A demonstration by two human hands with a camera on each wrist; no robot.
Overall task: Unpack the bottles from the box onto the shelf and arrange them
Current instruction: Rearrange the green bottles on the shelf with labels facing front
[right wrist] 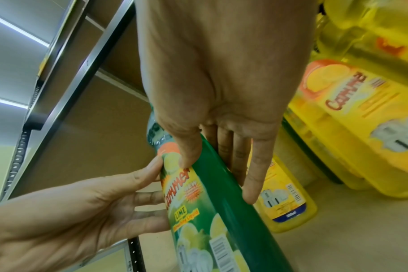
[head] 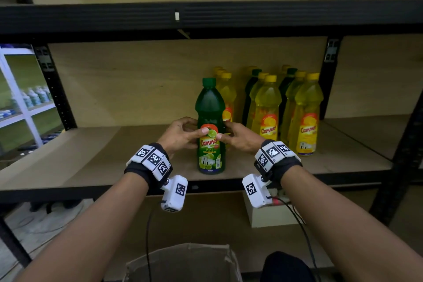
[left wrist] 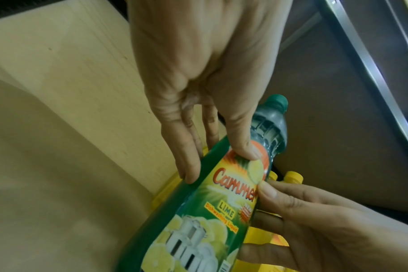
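Observation:
A green lime dishwashing bottle [head: 210,112] [left wrist: 198,220] [right wrist: 224,211] stands upright on the wooden shelf board [head: 91,155], near its front edge. My left hand [head: 195,128] [left wrist: 218,165] holds it from the left, thumb on the label and fingers behind. My right hand [head: 225,131] [right wrist: 218,178] holds the other side the same way. Just behind and to the right stand several yellow bottles [head: 267,110] [right wrist: 352,114] in rows, with two dark green bottles [head: 251,89] among them. The open cardboard box [head: 183,261] sits on the floor below; its inside is hidden.
The black beam of the upper shelf [head: 206,16] hangs above the bottles. Black uprights [head: 329,75] stand at both sides. The shelf board left of the green bottle is bare. A white box [head: 270,215] sits under the shelf. Another rack [head: 23,103] stands at far left.

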